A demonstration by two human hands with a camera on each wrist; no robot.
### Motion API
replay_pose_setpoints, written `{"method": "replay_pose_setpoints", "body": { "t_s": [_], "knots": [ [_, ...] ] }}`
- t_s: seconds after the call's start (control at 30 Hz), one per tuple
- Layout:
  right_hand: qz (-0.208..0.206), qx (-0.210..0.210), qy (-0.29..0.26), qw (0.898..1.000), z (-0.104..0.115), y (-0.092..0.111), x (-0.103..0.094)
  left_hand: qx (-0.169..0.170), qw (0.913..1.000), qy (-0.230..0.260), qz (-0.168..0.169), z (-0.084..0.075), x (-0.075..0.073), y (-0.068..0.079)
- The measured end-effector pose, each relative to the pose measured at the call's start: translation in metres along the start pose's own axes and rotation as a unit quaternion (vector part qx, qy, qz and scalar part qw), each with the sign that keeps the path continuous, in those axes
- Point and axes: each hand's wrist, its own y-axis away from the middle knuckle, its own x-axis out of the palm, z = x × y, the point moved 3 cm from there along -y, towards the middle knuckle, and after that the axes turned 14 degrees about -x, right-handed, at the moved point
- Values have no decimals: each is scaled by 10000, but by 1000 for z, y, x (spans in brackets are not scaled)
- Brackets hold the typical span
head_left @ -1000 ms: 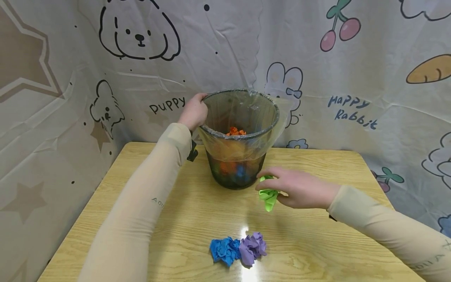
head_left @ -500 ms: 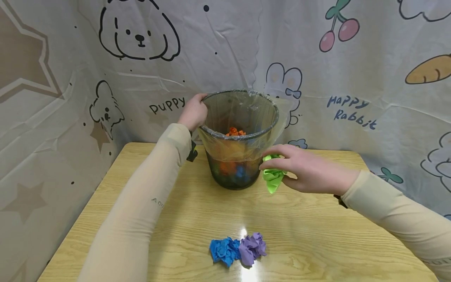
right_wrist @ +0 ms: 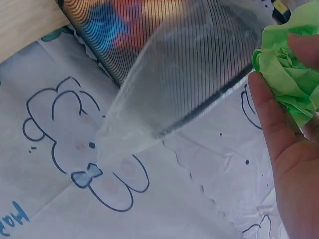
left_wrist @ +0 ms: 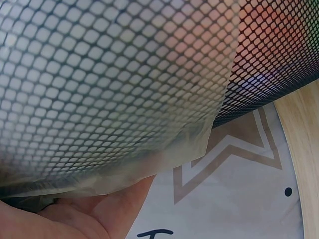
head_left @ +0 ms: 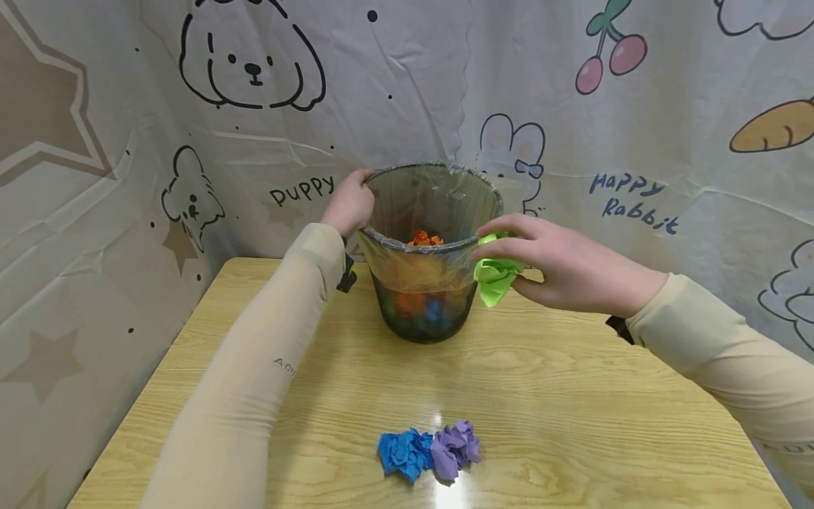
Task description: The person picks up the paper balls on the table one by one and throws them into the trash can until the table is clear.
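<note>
A black mesh waste bin [head_left: 425, 322] lined with a clear plastic bag [head_left: 407, 268] stands at the back of the table. My left hand [head_left: 351, 203] grips its rim at the left; in the left wrist view the fingers [left_wrist: 127, 204] go under the bag's folded edge. In my right hand [head_left: 562, 265] is a crumpled green paper ball [head_left: 496, 272], pinched between fingers and thumb just outside the bin's right rim. The right wrist view also shows this green paper [right_wrist: 289, 69]. Inside the bin lies crumpled orange paper [head_left: 425, 238], with blue paper [head_left: 435, 311] showing through the mesh.
A crumpled blue paper ball [head_left: 405, 454] and a purple one [head_left: 456, 449] lie side by side near the front of the wooden table [head_left: 540, 396]. A printed cloth [head_left: 407, 85] hangs behind and to the left of the table.
My right hand has risen with the green paper ball from low beside the bin to rim height, shifting slightly right. The left hand stays on the rim.
</note>
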Motion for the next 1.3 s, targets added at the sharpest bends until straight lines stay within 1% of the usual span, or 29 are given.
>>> {"method": "replay_pose_setpoints", "body": {
  "t_s": [0.17,0.3,0.43,0.53,0.7,1.1,1.2,1.3],
  "knots": [
    [-155,109,131,9997,-9,-7,-10,5,10000,-54,-30,0,0,-1],
    [-339,283,271,9987,-17,-14,-15,23,10000,-70,-53,0,0,-2],
    [-514,626,311,9962,-28,-20,-20,6,10000,-78,-54,0,0,-2],
    [-571,976,225,9933,-37,-24,-22,2,10000,-75,-54,0,0,-3],
    [-485,1464,90,9880,-53,-32,-20,10,9999,-94,-60,1,0,-4],
    [-347,2089,51,9773,-84,-48,-10,-23,9999,-137,-68,1,0,-5],
    [-276,2292,-105,9729,-91,-51,-6,-20,9999,-122,-78,0,0,-4],
    [-105,2479,-246,9684,-98,-56,-1,-20,9999,-99,-80,0,0,-3]
  ]
}}
